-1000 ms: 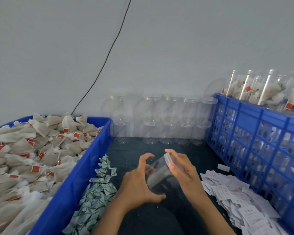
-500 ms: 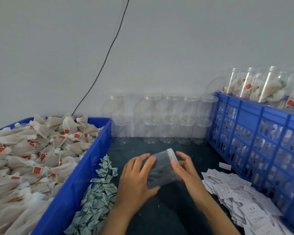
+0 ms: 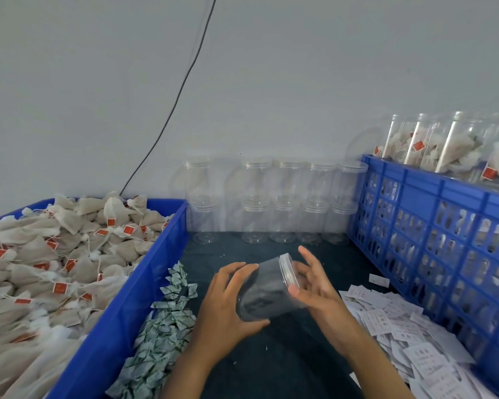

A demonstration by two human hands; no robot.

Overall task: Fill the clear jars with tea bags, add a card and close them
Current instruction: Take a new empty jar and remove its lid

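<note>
While your left hand (image 3: 228, 309) wraps the body of the empty clear plastic jar (image 3: 267, 286), tilted on its side at lower centre of the frame, your right hand (image 3: 314, 286) pinches its clear screw lid (image 3: 288, 270), other fingers spread. Keep the body still and twist only the lid; the smooth wall probably slips under a loose hold.
</note>
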